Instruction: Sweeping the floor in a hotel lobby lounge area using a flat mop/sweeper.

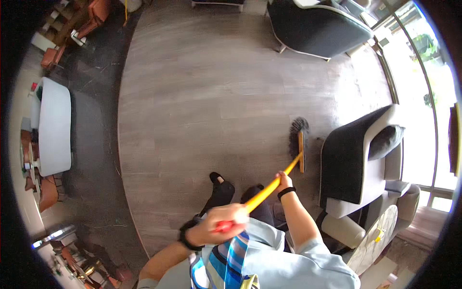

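Left hand closed in front of the torso — its forearm slanting in from the lower left; right hand farther out, fingers curled, right forearm stretched forward — the hands well apart.

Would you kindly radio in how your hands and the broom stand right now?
Left hand at the red end, right hand lower, both gripping the broom. Dark bristles facing left. Dark-backed armchair close on the bristles' right.
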The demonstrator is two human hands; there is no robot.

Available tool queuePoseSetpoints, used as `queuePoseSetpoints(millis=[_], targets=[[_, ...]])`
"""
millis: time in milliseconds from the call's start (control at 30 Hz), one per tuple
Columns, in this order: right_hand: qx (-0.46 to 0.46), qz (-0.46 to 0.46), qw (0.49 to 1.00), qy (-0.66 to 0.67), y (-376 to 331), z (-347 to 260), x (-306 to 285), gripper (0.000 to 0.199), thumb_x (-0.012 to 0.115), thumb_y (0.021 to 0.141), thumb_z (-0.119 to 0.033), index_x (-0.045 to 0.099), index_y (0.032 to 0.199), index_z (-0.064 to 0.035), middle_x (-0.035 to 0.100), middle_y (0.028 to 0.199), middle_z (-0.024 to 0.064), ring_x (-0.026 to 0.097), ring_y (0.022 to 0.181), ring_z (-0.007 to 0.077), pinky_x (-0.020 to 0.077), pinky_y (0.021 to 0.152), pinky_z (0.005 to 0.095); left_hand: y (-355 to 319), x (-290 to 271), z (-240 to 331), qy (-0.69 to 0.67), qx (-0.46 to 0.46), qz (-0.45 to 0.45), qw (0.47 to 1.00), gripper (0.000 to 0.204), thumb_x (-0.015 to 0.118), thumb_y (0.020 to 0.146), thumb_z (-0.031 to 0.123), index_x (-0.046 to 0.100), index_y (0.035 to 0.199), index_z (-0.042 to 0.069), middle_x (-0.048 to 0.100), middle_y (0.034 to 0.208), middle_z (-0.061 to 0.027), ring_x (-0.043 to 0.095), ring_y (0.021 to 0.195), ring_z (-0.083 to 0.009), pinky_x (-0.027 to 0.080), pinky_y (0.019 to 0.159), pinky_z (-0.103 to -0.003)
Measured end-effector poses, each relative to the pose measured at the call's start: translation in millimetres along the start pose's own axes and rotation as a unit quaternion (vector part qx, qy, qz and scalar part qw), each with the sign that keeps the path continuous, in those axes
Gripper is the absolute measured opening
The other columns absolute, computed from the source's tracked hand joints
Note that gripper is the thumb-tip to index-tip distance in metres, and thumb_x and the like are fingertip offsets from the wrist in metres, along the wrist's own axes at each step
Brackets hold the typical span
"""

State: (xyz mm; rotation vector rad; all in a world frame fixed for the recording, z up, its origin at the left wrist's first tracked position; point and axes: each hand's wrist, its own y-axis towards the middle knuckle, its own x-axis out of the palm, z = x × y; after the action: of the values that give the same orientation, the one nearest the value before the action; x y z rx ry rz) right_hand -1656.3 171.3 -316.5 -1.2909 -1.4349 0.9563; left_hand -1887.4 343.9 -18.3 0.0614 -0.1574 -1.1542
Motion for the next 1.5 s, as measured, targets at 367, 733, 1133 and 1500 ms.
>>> queuePoseSetpoints(millis=[367, 733, 1133, 1500], targets=[[0.067, 0.107, 0.972, -0.198, 55, 133, 152, 0.003, 0.04, 0.071, -0.006, 0.042, 0.07, -0.0071, 0.042, 0.062, 0.0067, 0.043, 0.055, 0.0218, 0.0394, 0.052, 0.035, -76, -154, -30, -0.022, -0.061, 0.188, 0.98, 0.006, 0.056, 0.071, -0.002, 0.051, 0.071, 0.001, 0.054, 0.071, -0.0062, 0.051, 0.068, -0.0143, 0.041, 0.074, -0.03], [0.222, -0.007, 0.918, -0.329, -41, 511, 387, 0.002, 0.046, 0.073, -0.005, 0.047, 0.071, -0.0065, 0.045, 0.064, 0.0076, 0.048, 0.059, 0.0201, 0.0408, 0.053, 0.0334, -255, -309, 130, 0.08, 0.035, 0.538, 0.839, 0.027, 0.052, 0.072, 0.018, 0.041, 0.051, 0.006, 0.044, 0.045, -0.0056, 0.044, 0.041, -0.0163, 0.042, 0.049, -0.035], [0.48, -0.331, 0.693, -0.424, -185, 664, 536, 0.026, 0.05, 0.075, -0.012, 0.038, 0.052, -0.0083, 0.039, 0.046, 0.006, 0.038, 0.041, 0.019, 0.0354, 0.041, 0.0304, -230, -358, 197, 0.447, -0.03, 0.536, 0.716, 0.014, 0.06, 0.068, 0.01, 0.049, 0.065, 0.002, 0.05, 0.06, -0.0114, 0.049, 0.055, -0.0241, 0.042, 0.061, -0.039], [0.514, -0.313, 0.593, -0.535, -253, 643, 535, 0.01, 0.053, 0.078, -0.013, 0.05, 0.071, -0.0055, 0.053, 0.068, 0.0056, 0.053, 0.069, 0.0181, 0.0435, 0.069, 0.0301, -427, -324, 219, 0.226, 0.127, 0.435, 0.862, 0.024, 0.052, 0.072, 0.015, 0.043, 0.051, 0.006, 0.045, 0.047, -0.0074, 0.046, 0.043, -0.0185, 0.041, 0.047, -0.035]])
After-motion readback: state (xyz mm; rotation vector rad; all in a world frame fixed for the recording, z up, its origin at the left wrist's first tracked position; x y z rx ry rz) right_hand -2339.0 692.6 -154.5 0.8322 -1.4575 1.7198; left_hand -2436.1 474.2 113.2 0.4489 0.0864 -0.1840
